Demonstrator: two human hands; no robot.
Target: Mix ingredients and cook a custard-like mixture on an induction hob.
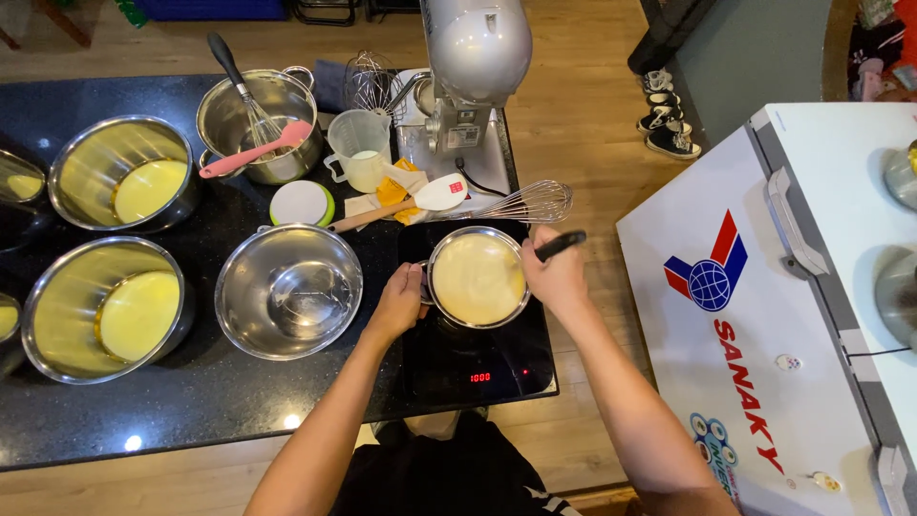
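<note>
Black stone counter [201,401] carries steel bowls [288,290] along its left and middle, and near its right edge a cooktop [478,368] holds a small steel pot [476,279] nearly full of pale yellow cream. It likely handles heavy, hot and sloshy, so both sides suit holding. Left hand [399,301] is closed on the pot's left side handle; right hand [556,277] is closed round a black handle [562,244] at the right rim.

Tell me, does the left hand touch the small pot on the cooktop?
Touching. In the head view, the left hand grips the side handle of the small pot.
</note>
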